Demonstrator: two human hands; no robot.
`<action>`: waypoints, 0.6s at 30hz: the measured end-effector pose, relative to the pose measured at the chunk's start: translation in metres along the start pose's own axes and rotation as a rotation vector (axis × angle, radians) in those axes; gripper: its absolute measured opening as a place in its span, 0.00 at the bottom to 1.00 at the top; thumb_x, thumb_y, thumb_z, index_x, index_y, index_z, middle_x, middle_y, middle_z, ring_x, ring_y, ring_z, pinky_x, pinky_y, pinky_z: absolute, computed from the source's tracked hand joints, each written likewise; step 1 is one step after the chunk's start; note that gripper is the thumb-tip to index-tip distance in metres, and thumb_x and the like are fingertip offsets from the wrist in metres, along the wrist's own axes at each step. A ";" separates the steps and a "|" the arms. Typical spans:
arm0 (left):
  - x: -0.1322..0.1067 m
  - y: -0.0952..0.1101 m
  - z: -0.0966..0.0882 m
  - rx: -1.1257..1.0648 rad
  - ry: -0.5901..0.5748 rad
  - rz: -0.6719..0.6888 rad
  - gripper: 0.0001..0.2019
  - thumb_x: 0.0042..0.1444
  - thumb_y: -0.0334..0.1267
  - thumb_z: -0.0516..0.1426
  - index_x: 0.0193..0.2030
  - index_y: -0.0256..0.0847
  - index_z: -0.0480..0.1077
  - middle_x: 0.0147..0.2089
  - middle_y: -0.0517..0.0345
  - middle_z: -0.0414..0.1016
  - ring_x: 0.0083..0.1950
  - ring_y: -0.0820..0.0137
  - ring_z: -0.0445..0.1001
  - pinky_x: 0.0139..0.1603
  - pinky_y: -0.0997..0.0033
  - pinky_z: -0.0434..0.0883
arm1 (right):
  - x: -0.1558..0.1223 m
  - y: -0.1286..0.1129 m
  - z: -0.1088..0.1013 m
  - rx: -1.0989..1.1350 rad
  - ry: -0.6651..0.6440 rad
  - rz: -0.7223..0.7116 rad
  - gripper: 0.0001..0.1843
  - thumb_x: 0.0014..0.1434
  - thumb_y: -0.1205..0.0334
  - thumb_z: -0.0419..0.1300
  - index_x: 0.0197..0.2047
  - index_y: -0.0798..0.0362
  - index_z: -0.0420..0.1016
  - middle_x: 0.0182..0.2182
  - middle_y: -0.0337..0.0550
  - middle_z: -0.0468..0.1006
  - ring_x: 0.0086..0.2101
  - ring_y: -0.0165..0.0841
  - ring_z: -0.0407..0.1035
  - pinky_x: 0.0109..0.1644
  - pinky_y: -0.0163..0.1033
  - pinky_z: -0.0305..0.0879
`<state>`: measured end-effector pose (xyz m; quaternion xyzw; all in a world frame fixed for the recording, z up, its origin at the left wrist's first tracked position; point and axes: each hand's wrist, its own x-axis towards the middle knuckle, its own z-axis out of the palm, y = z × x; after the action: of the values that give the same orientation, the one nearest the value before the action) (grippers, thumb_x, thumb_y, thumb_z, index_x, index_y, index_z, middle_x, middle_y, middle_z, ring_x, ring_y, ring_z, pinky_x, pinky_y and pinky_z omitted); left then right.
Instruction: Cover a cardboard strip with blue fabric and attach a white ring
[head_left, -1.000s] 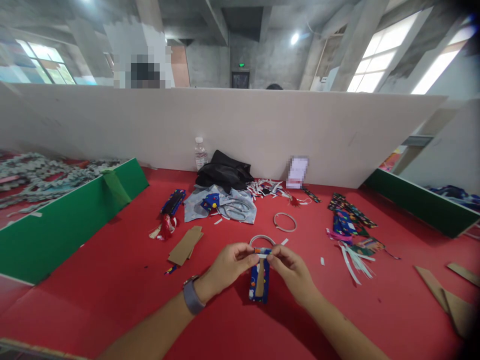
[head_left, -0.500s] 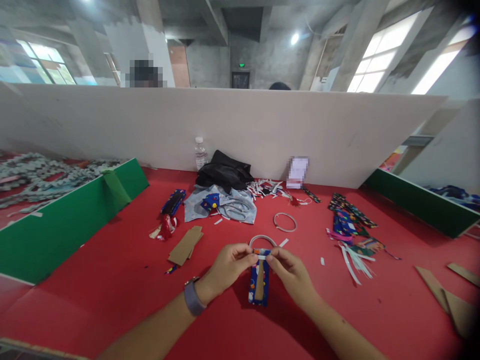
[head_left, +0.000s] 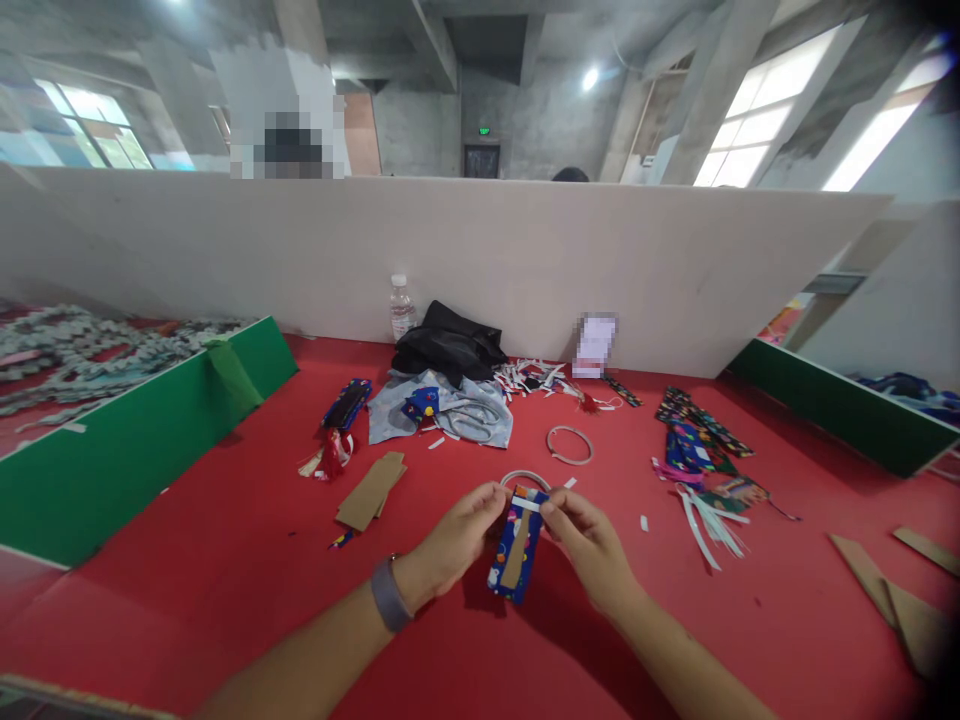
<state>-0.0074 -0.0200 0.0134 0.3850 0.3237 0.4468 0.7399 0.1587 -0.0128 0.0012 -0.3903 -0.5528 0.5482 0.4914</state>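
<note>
A cardboard strip wrapped in blue patterned fabric [head_left: 517, 550] is tilted over the table, with bare brown card showing down its middle. Across its top end lies a short piece of white tape [head_left: 527, 504]. At the upper left edge, my left hand [head_left: 459, 530] is closed on the wrapped strip; my right hand [head_left: 589, 540] pinches its upper right corner at the tape's end. Just behind it is a pale ring [head_left: 525, 474], partly hidden by the strip. Farther back, another pale ring [head_left: 570, 446] lies flat.
Brown card pieces [head_left: 371, 490] lie left of my hands. Behind are grey cloth [head_left: 382, 415], scissors [head_left: 480, 422], a black bag [head_left: 450, 340], a bottle [head_left: 402, 308] and a propped phone [head_left: 595, 345]. Patterned fabric pieces [head_left: 686, 445] and white strips [head_left: 709, 525] lie right.
The wrapped strip has tilted, its lower end swinging left. My left thumb has moved from the white tape to the strip's left edge, leaving more tape showing.
</note>
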 end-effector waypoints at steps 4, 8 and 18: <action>-0.001 -0.006 0.001 -0.163 -0.125 -0.160 0.15 0.59 0.48 0.50 0.45 0.39 0.63 0.34 0.53 0.73 0.30 0.70 0.74 0.34 0.69 0.68 | -0.001 -0.003 0.005 0.168 -0.107 0.089 0.15 0.57 0.51 0.57 0.27 0.53 0.64 0.18 0.31 0.60 0.17 0.25 0.59 0.23 0.33 0.59; -0.002 -0.007 -0.002 -0.163 -0.125 -0.178 0.17 0.60 0.48 0.49 0.49 0.38 0.63 0.35 0.50 0.75 0.26 0.70 0.74 0.29 0.71 0.68 | -0.001 -0.004 0.006 0.180 -0.125 0.089 0.13 0.58 0.52 0.56 0.29 0.53 0.65 0.18 0.32 0.64 0.18 0.26 0.62 0.23 0.33 0.61; -0.003 -0.013 -0.004 -0.071 -0.135 -0.215 0.16 0.57 0.50 0.53 0.42 0.38 0.62 0.32 0.53 0.74 0.25 0.74 0.72 0.24 0.78 0.63 | -0.004 -0.002 0.004 0.120 -0.085 0.117 0.13 0.54 0.54 0.62 0.28 0.54 0.66 0.22 0.33 0.68 0.19 0.23 0.63 0.24 0.31 0.59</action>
<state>-0.0063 -0.0260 0.0007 0.3510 0.2966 0.3490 0.8167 0.1559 -0.0173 0.0031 -0.3683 -0.5152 0.6244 0.4572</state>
